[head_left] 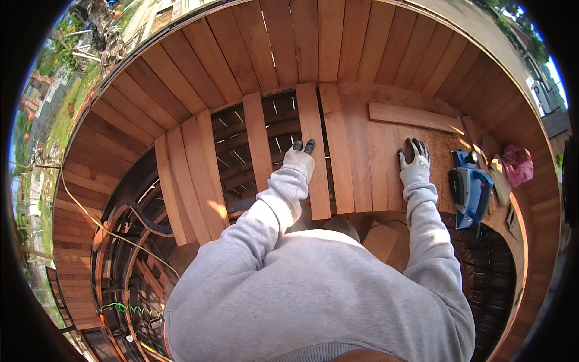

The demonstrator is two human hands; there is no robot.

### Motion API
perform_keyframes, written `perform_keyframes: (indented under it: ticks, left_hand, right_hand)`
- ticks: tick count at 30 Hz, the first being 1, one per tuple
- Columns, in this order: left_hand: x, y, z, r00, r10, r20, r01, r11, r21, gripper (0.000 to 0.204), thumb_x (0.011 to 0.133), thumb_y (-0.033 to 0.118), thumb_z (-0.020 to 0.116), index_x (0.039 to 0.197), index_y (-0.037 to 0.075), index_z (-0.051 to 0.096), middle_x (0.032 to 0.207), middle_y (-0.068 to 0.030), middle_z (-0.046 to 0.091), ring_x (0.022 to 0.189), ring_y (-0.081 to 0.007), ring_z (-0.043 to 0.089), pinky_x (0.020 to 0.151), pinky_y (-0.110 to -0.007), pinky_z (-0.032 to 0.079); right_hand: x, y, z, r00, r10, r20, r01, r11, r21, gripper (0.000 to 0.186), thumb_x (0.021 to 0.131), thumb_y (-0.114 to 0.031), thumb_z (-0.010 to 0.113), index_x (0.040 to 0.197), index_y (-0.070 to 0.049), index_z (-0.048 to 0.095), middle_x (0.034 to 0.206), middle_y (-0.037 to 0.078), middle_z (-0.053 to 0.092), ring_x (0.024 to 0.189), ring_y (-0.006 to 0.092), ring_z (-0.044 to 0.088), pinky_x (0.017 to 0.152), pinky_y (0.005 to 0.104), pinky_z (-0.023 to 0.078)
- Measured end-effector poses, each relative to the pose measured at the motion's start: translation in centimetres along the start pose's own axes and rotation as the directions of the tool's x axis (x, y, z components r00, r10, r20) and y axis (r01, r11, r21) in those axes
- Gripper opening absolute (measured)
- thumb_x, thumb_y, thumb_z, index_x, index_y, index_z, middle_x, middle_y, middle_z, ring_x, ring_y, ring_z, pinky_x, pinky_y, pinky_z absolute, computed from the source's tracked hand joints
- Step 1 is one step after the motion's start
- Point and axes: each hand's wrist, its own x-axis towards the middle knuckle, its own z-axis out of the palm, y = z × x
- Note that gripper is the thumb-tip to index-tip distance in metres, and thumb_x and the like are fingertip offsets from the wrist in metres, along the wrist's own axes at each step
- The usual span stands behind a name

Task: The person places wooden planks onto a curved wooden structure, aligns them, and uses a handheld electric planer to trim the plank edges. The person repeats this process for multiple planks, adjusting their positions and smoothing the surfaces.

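My gloved left hand (300,157) rests on a loose reddish wooden plank (315,187) at the middle, its dark-tipped fingers apart. My gloved right hand (414,163) lies with fingers spread on a row of boards (380,190) to the right. Just right of it sits a blue and black electric planer (470,196), with sawdust (449,143) around it. Left of my left hand, a separate plank (256,139) and several side-by-side slats (190,178) lie across dark framing, with gaps between them.
A curved plank wall (283,33) surrounds me. A short board (416,117), pink cloth (517,164) and offcuts (500,181) lie at the right. Curved framework (132,253), a yellow hose (90,211) and a green coiled hose (129,309) are at the lower left. An open dark recess (488,277) is lower right.
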Motion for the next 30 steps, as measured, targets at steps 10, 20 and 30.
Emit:
perform_keyframes:
  ticks: [10,20,30]
  left_hand:
    - [1.1,1.1,0.5,0.992,-0.128,0.0,0.115,0.892,-0.437,0.054,0.101,0.013,0.039,0.155,0.016,0.035,0.139,-0.0108,0.054,0.124,-0.0216,0.051,0.101,-0.03,0.041]
    - [1.8,1.9,1.0,0.996,-0.089,-0.009,0.079,0.92,-0.384,0.053,0.102,0.016,0.041,0.155,0.015,0.035,0.125,-0.0125,0.063,0.112,-0.0224,0.06,0.092,-0.031,0.048]
    - [2.3,3.0,0.4,0.912,-0.362,0.191,0.251,0.126,-0.96,0.066,0.099,0.047,0.059,0.143,-0.001,0.048,0.13,-0.0226,0.062,0.122,-0.034,0.058,0.1,-0.035,0.047]
  right_hand:
    - [-0.1,0.0,-0.1,1.0,-0.01,-0.021,0.009,1.0,-0.004,0.051,0.092,-0.034,0.066,0.137,-0.012,0.058,0.146,0.011,0.053,0.14,0.0314,0.041,0.119,0.0437,0.029]
    - [0.1,0.1,-0.1,1.0,-0.013,-0.01,0.013,1.0,0.014,0.051,0.091,-0.035,0.067,0.136,-0.012,0.059,0.145,0.012,0.053,0.14,0.0313,0.041,0.119,0.0451,0.028]
    - [0.1,0.2,0.1,1.0,-0.011,-0.02,0.011,1.0,-0.004,0.05,0.092,-0.036,0.066,0.136,-0.013,0.059,0.145,0.01,0.053,0.14,0.0301,0.041,0.119,0.0435,0.028]
